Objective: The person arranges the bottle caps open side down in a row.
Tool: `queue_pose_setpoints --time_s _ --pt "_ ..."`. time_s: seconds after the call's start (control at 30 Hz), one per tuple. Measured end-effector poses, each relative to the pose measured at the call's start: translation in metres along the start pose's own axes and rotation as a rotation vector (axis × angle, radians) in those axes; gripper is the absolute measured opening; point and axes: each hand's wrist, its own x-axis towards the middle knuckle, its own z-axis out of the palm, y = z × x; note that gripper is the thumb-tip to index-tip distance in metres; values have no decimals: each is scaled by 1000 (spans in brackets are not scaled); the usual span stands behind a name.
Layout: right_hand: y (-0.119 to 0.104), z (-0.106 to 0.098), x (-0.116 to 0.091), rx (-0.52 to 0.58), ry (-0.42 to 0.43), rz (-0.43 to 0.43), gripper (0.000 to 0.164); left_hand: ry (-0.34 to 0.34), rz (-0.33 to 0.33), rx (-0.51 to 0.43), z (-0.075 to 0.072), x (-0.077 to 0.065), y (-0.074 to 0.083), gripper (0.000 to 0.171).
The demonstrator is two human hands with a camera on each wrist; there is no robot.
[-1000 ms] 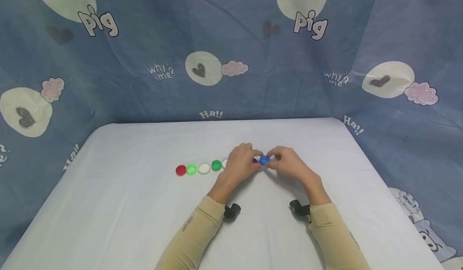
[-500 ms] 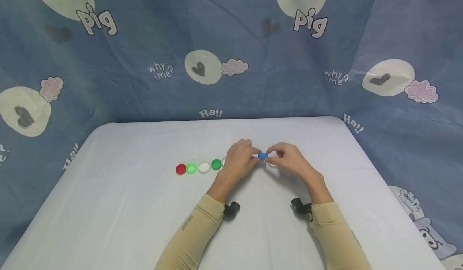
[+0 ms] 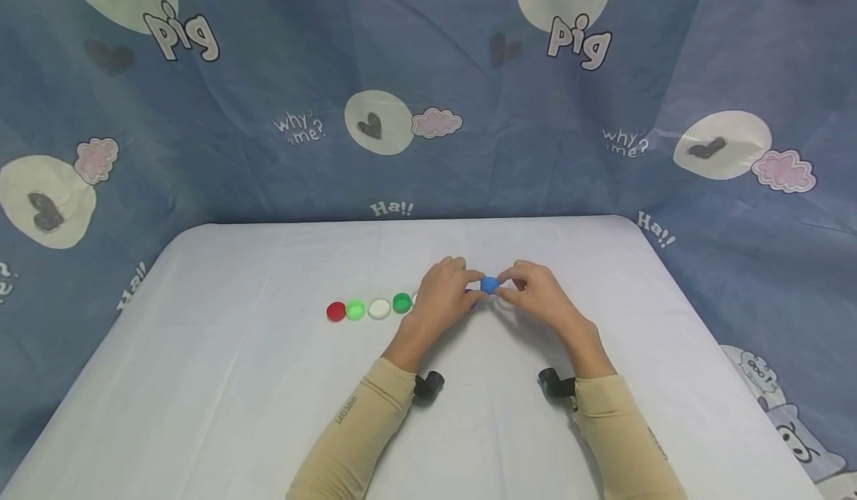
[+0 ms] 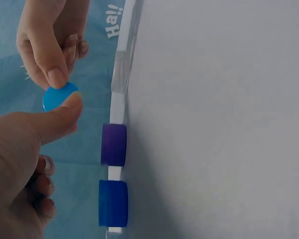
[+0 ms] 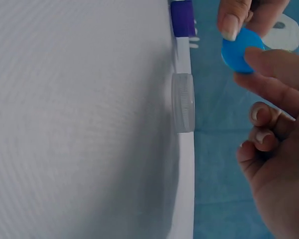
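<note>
Both hands pinch one light blue bottle cap [image 3: 489,285] between thumb and fingers, my left hand [image 3: 443,290] on its left side and my right hand [image 3: 544,297] on its right. In both wrist views the cap hangs above the table, its round flat face showing. Below and to the left of it stand a purple cap [image 4: 114,144] and a dark blue cap [image 4: 113,203] in the left wrist view. A clear cap [image 5: 183,102] sits on the table beneath the hands in the right wrist view. The left hand hides part of the row in the head view.
Leftward along the row lie a green cap [image 3: 402,303], a white cap [image 3: 379,309], a light green cap [image 3: 355,309] and a red cap [image 3: 336,312]. A white cloth covers the table [image 3: 268,396]. Behind it hangs a blue printed curtain [image 3: 428,180].
The light blue cap has risen a little off the table and turned over between the fingers, from edge-on half a second ago to its flat face now. Both hands moved slightly up with it.
</note>
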Motion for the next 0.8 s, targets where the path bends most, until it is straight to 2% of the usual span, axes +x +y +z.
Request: queue_pose_setpoints --time_s 0.33,0.6,0.7,0.8 --pt "1 -2 -1 163 -61 181 24 26 65 -69 -5 0 -3 39" --pt "1 -5 -1 161 -103 173 26 43 87 -81 -4 1 -4 33" --pt "1 -5 -1 145 -123 144 24 43 79 -93 -4 0 -5 33" --pt "1 -4 -1 100 -104 86 27 42 69 -105 -5 -1 -6 33"
